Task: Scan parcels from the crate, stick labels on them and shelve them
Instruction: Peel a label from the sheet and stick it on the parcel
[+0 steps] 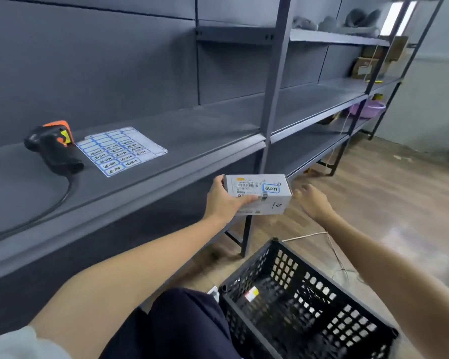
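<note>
My left hand point(224, 200) grips a small white parcel point(267, 200) from its left end, thumb across the top. A blue-edged label is stuck on the parcel's top beside a barcode. The parcel hangs in front of the grey shelf's edge. To its right, just apart from it, my right hand point(313, 200) hovers with relaxed fingers. On the shelf point(192, 130) lie a sheet of blue labels point(121, 150) and a black and orange scanner point(53, 149) with its cable. The black crate point(303, 304) stands on the floor below.
Grey metal shelving runs to the right, with uprights point(272, 99) between bays. Cardboard boxes point(373, 60) and a purple basin point(367, 108) sit on far shelves. My knee point(182, 322) is beside the crate. A loose cord lies on the wooden floor point(373, 190).
</note>
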Tool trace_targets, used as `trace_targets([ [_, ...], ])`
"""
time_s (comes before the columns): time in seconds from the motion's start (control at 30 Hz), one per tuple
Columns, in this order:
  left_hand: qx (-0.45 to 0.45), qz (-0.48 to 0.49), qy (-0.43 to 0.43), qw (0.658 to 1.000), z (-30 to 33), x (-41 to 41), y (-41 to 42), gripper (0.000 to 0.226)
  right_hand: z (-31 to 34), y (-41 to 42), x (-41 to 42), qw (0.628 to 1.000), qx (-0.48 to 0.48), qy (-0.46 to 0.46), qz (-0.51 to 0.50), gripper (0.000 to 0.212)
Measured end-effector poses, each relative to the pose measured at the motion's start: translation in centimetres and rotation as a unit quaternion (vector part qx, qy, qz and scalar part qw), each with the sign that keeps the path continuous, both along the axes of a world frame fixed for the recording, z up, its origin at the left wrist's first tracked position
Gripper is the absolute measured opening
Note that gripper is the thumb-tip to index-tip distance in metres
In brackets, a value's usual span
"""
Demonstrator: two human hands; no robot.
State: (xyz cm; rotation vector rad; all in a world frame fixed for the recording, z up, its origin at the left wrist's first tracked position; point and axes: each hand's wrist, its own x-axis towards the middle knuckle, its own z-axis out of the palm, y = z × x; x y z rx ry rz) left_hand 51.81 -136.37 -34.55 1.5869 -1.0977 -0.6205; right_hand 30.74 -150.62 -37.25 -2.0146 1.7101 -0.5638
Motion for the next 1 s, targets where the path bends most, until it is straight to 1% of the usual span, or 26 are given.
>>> trace_targets([
  [0.13,0.044,0.026,0.005,0.999,-4.8,-2.0,-1.6,0.081,-4.0,-0.5,-1.7,0.998,0.051,-0.042,-0.023,0.047],
  [0.2,0.075,0.04,0.015,0.996,-7.6,-3.1,-2.3,0.079,-6.7,-0.4,-2.1,0.994,0.077,-0.081,-0.012,0.042],
  [0.27,0.106,0.048,0.03,0.993,-10.3,-4.0,-2.7,0.075,-9.6,-0.2,-2.3,0.983,0.117,-0.139,0.007,0.044],
  [0.37,0.138,0.066,0.047,0.987,-14.4,-4.9,-3.4,0.069,-13.5,0.3,-1.8,0.949,0.206,-0.237,-0.001,0.054],
  [0.43,0.161,0.072,0.046,0.983,-16.7,-5.3,-3.9,0.07,-15.4,0.5,-1.2,0.912,0.28,-0.298,-0.016,0.054],
  [0.53,0.188,0.073,0.067,0.977,-19.4,-5.9,-4.5,0.077,-18.4,0.4,-0.6,0.878,0.357,-0.317,-0.006,0.054],
  [0.63,0.201,0.065,0.084,0.974,-21.7,-6.1,-5.1,0.08,-21.6,-0.5,-0.8,0.852,0.391,-0.348,-0.023,0.037],
  [0.7,0.214,0.04,0.077,0.973,-22.9,-5.9,-5.4,0.078,-23.1,-1.1,-1.2,0.833,0.402,-0.379,-0.034,0.038],
  [0.77,0.237,-0.008,0.027,0.971,-24.0,-5.2,-5.6,0.073,-24.4,-1.6,-2.2,0.818,0.409,-0.4,-0.058,0.044],
  [0.83,0.265,-0.043,-0.08,0.96,-24.8,-3.9,-5.8,0.063,-25.9,-2.0,-3.7,0.815,0.421,-0.391,-0.068,0.039],
  [0.93,0.301,-0.047,-0.229,0.925,-26.2,-1.3,-5.7,0.055,-28.7,-2.0,-5.7,0.82,0.445,-0.354,-0.071,0.026],
  [1.0,0.328,-0.055,-0.312,0.89,-27.7,0.2,-5.5,0.056,-30.9,-1.6,-6.0,0.819,0.462,-0.335,-0.071,0.019],
])
